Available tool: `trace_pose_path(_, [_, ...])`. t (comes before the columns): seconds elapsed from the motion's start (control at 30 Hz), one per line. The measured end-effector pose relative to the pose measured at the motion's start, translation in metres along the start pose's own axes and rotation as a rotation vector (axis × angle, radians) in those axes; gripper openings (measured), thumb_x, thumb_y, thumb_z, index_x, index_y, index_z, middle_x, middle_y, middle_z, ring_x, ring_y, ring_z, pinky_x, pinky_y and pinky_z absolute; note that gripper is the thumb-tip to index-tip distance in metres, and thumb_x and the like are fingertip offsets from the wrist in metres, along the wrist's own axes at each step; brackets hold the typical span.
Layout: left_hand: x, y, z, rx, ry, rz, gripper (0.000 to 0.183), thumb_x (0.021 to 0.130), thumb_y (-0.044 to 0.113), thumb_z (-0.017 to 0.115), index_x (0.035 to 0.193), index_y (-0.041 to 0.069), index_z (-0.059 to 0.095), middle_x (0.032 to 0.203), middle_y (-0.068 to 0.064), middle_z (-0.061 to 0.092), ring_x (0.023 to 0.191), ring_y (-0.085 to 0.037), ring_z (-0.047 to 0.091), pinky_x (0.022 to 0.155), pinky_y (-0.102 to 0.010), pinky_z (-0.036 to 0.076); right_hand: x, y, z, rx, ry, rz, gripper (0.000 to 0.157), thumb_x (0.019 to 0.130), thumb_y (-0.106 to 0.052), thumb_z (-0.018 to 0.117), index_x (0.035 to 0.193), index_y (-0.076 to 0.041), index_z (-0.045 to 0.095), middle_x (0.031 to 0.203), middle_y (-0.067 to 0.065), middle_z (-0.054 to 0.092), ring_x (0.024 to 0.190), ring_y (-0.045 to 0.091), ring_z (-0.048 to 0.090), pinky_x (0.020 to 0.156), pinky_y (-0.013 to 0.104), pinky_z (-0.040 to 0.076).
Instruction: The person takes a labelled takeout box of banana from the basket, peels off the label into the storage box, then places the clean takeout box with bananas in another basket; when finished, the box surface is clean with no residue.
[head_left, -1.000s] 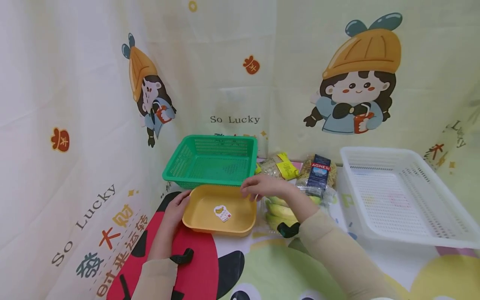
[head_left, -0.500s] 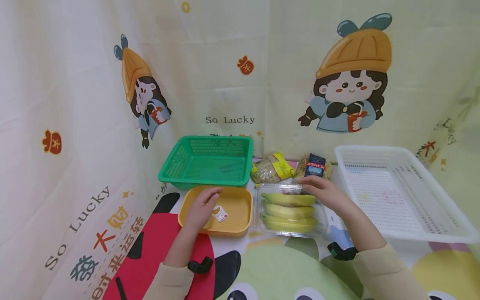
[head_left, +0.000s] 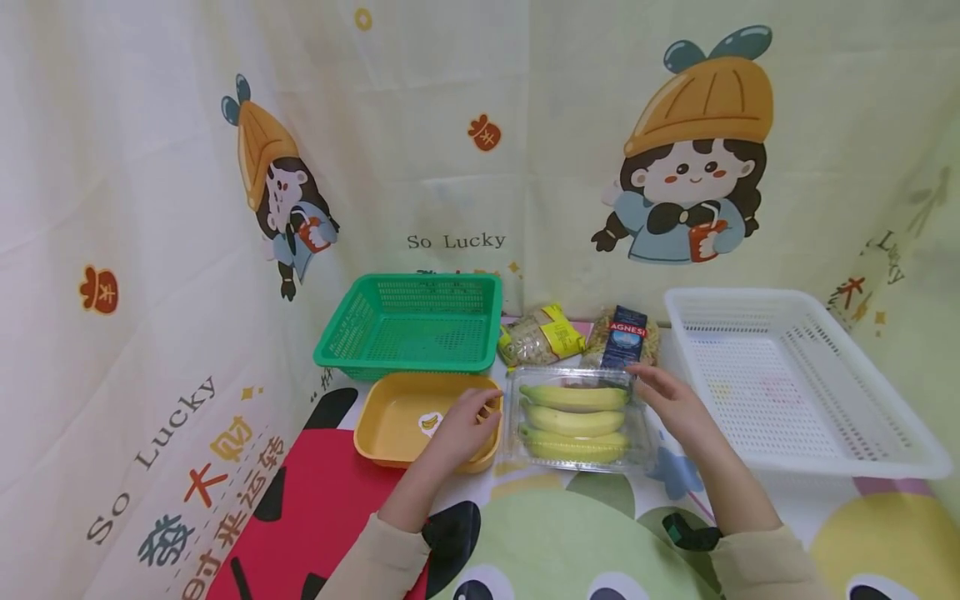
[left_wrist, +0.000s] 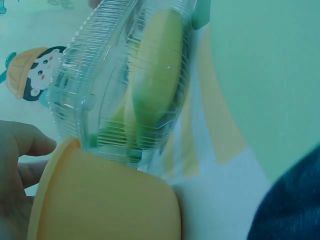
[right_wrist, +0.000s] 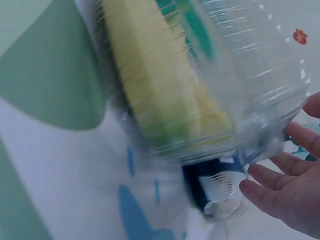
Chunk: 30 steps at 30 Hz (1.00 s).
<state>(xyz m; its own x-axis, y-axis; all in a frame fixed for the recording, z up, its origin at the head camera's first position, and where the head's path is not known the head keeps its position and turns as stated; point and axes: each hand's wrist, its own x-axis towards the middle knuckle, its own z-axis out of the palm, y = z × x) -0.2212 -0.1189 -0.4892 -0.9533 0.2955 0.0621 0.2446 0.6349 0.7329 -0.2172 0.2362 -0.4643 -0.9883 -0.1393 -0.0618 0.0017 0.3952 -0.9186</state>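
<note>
A clear plastic box of bananas (head_left: 573, 422) sits in the middle of the table, its lid down. My left hand (head_left: 467, 429) hovers over the right side of the yellow tray (head_left: 390, 454), fingertips near the box's left edge. In the left wrist view, the fingers (left_wrist: 30, 140) are loosely bent beside the tray's rim and hold nothing. At the box's right side is my right hand (head_left: 675, 408). Its fingers (right_wrist: 265, 195) are spread along the box's end in the right wrist view; whether they touch it I cannot tell.
Behind the tray stands a green basket (head_left: 408, 367). A yellow-labelled bag (head_left: 536, 337) and a bag of pasta (head_left: 626, 333) lie behind the box. A white basket (head_left: 810, 462) stands at the right. Printed cloth (head_left: 420, 108) hangs at the back and left.
My left hand has moved from the tray's left side across to its right side. My right hand has gone from between tray and box to the box's right end. The view has shifted slightly.
</note>
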Motion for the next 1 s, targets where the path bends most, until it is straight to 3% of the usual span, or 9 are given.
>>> trace_pose_path(0.2, [0.006, 0.0, 0.007, 0.11, -0.009, -0.041, 0.037, 0.098, 0.026, 0.056, 0.134, 0.018, 0.06, 0.091, 0.003, 0.053, 0.081, -0.011, 0.05, 0.069, -0.025, 0.044, 0.001, 0.02, 0.004, 0.077, -0.009, 0.026, 0.06, 0.104, -0.031, 0.048, 0.157, -0.014, 0.024, 0.163, 0.021, 0.021, 0.147, 0.046, 0.023, 0.113, 0.071, 0.018])
trace_pose_path(0.47, [0.008, 0.003, 0.01, 0.142, -0.021, -0.058, 0.038, 0.098, 0.025, 0.056, 0.135, 0.017, 0.059, 0.076, 0.005, 0.051, 0.068, -0.01, 0.047, 0.061, -0.024, 0.039, 0.007, 0.04, 0.007, 0.125, -0.008, 0.036, 0.064, 0.103, -0.036, 0.05, 0.158, -0.017, 0.023, 0.166, 0.014, 0.014, 0.147, 0.047, 0.022, 0.114, 0.068, 0.023])
trace_pose_path(0.8, [0.008, 0.003, 0.011, 0.114, -0.016, -0.107, 0.04, 0.097, 0.024, 0.056, 0.136, 0.017, 0.057, 0.072, 0.005, 0.051, 0.063, -0.011, 0.047, 0.058, -0.024, 0.039, 0.008, 0.047, 0.01, 0.195, -0.009, 0.033, 0.065, 0.102, -0.039, 0.052, 0.157, -0.018, 0.025, 0.167, 0.008, 0.011, 0.147, 0.044, 0.024, 0.114, 0.071, 0.017])
trace_pose_path(1.0, [0.007, 0.004, 0.011, 0.118, 0.002, -0.108, 0.042, 0.094, 0.023, 0.057, 0.135, 0.017, 0.057, 0.07, 0.005, 0.051, 0.06, -0.011, 0.046, 0.056, -0.025, 0.038, 0.009, 0.048, 0.01, 0.183, -0.001, 0.029, 0.064, 0.102, -0.039, 0.052, 0.157, -0.018, 0.026, 0.167, 0.009, 0.012, 0.146, 0.044, 0.025, 0.115, 0.07, 0.018])
